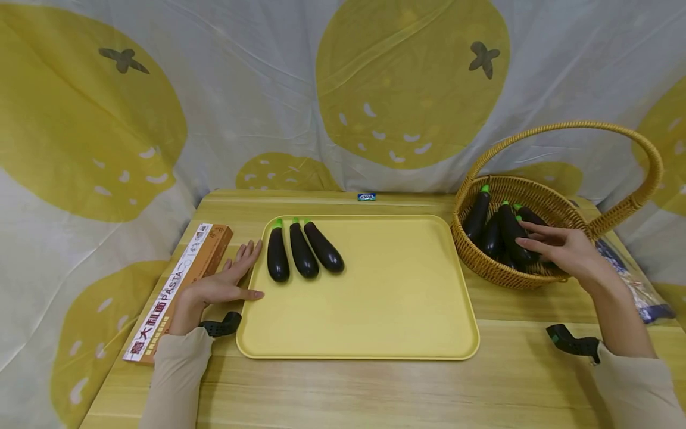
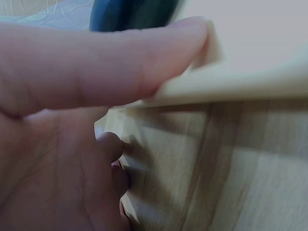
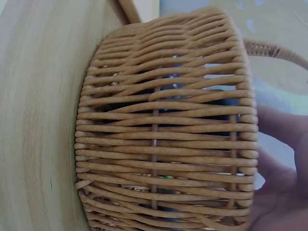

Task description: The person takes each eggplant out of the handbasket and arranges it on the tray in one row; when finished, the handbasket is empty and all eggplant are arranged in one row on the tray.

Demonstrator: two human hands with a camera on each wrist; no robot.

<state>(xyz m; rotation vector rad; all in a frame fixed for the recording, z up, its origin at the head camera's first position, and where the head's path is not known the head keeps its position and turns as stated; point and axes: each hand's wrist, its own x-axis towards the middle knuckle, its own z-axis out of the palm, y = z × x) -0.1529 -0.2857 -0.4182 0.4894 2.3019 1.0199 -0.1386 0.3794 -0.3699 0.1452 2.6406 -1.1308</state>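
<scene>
My left hand (image 1: 227, 280) lies with fingers spread at the left side of a yellow tray (image 1: 375, 322). Its thumb (image 2: 144, 62) rests on the tray's rim, as the left wrist view shows. Three dark eggplants with green stem ends, among them a middle eggplant (image 1: 303, 253), lie side by side at the tray's upper left. My right hand (image 1: 568, 247) reaches over the rim into a wicker basket (image 1: 485, 265), its fingers fairly straight and touching a dark eggplant (image 1: 513, 235) among several others. In the right wrist view, woven wicker hides most of the contents.
A pasta box (image 1: 179, 292) lies left of the tray, beneath my left forearm. The basket's tall handle (image 1: 563, 125) arches above it. A plastic package (image 1: 638, 286) lies right of the basket. Near the table's back edge is a small blue packet (image 1: 367, 196). A patterned curtain hangs behind.
</scene>
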